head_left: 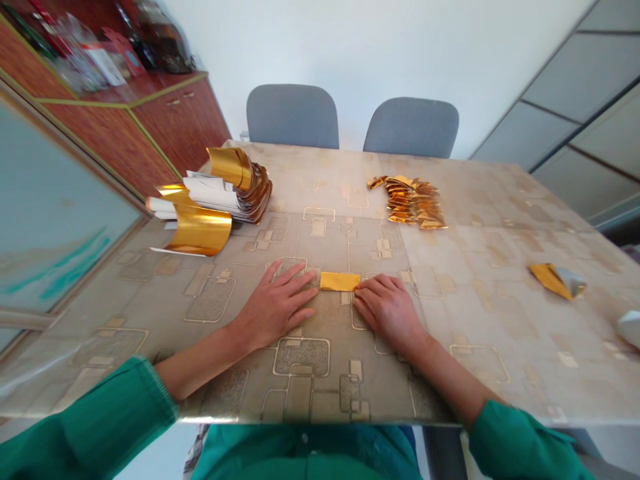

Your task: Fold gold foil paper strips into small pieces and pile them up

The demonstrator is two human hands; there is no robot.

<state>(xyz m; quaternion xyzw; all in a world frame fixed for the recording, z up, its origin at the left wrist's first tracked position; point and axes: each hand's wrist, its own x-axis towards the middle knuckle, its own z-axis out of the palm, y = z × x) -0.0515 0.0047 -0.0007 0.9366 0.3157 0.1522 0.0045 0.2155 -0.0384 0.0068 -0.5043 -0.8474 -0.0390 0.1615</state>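
Observation:
A small folded strip of gold foil paper (340,281) lies flat on the patterned tablecloth in front of me. My left hand (280,297) rests flat to its left, fingers spread, holding nothing; the fingertips stop just short of the strip. At the strip's right end, my right hand (390,307) has its fingers bent and close together, gripping the corner. Its thumb is mostly hidden. Farther back on the left sits a thick stack of gold foil sheets with white backs (215,197), some curling up. Folded gold foil pieces (415,202) lie heaped at the back right.
A loose crumpled piece of gold and silver foil (556,280) lies on the right of the table. A white object (629,328) is cut off at the right edge. Two grey chairs (293,115) stand behind the table, and a wooden cabinet (170,120) is at the back left.

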